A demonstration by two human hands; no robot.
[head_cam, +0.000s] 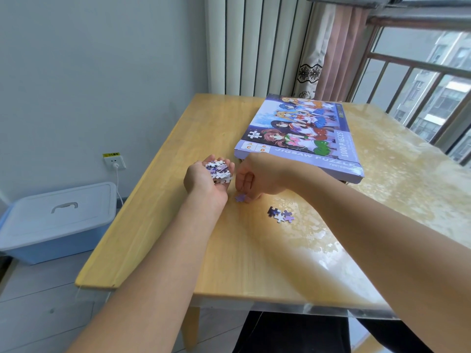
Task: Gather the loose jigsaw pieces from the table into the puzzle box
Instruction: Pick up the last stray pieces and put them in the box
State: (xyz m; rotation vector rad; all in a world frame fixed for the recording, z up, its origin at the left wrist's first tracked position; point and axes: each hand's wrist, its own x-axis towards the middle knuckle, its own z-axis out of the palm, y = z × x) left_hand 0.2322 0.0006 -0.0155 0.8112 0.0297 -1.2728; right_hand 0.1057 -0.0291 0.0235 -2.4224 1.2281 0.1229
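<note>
Right hand [251, 179] fingers pinched a lilac piece [240, 198] beside the left hand [207, 178], cupped around gathered pieces [219, 170], nearer than the puzzle box [300, 138].

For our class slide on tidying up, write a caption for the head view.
Left hand cups gathered pieces; right hand pinches a purple piece beside the puzzle box.
</note>
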